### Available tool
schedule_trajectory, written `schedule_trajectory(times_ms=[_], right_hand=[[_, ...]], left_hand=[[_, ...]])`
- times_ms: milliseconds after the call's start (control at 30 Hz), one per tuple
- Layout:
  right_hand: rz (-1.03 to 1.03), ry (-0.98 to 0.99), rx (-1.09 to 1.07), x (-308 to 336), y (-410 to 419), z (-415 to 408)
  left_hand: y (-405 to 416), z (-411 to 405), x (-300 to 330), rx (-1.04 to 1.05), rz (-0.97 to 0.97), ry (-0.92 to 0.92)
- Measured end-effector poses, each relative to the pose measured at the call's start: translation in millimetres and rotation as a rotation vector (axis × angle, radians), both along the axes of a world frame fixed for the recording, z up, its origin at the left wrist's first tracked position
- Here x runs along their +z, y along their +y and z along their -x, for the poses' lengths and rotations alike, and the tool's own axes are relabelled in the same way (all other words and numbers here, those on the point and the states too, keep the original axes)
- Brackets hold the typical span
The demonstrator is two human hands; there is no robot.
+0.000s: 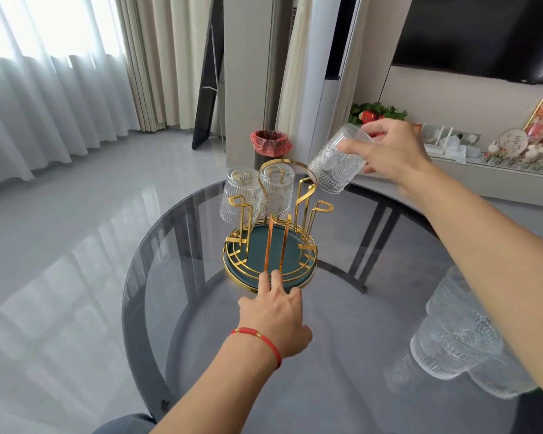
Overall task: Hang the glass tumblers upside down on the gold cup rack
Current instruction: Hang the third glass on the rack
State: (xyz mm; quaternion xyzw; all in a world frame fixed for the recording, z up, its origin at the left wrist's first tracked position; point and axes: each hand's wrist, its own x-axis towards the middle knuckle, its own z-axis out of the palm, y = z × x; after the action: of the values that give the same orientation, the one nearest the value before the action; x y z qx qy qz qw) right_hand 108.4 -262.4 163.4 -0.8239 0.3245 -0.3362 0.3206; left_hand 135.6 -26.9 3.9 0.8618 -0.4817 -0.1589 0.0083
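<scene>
a left forearm with a red cord bracelet (257, 339) reaches in from the near edge, the left hand (275, 317) lying flat on the round smoked-glass table (157, 277). its fingers (264, 281) are spread and hold nothing; two fingertips touch the near rim of the rack's teal base (273, 242). the gold rack (276, 227) stands at the middle of the table, its wire loops rising from the base. two tumblers (257, 194) already hang mouth down on the far-left loops, side by side. the right hand (386, 155) is raised over the far right of the rack, fingers closed round a third tumbler (336, 166), gripping it near its bottom. that glass is tilted, mouth pointing down and left, its rim just beside the rack's top ring and above a bare loop (306, 191). more tumblers (461, 336), stacked, stand on the near right of the table, partly hidden behind the right forearm. beyond the table, on the grey floor, stands a bin lined with a red bag (271, 144).
</scene>
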Motion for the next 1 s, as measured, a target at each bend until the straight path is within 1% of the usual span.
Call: schedule_trajectory(times_ms=[133, 333, 533, 700, 867, 1000], right_hand=[[0.074, 0.164, 0.095, -3, -2, -17], [0.072, 0.322, 0.211, -13, -10, -31], [0.056, 0.343, 0.314, -28, -20, -39], [0.078, 0.454, 0.378, -41, -18, -49], [0.043, 0.439, 0.399, -48, -17, -52], [0.020, 0.440, 0.407, -53, -14, -45]], left_hand=[[2, 2, 0, -0.016, -0.015, -0.025], [2, 3, 4, -0.018, -0.027, -0.032], [2, 5, 7, -0.013, -0.039, -0.026], [1, 5, 8, -0.015, -0.050, -0.023], [1, 3, 5, -0.016, -0.041, -0.033], [1, 0, 5, 0.003, 0.008, -0.056]])
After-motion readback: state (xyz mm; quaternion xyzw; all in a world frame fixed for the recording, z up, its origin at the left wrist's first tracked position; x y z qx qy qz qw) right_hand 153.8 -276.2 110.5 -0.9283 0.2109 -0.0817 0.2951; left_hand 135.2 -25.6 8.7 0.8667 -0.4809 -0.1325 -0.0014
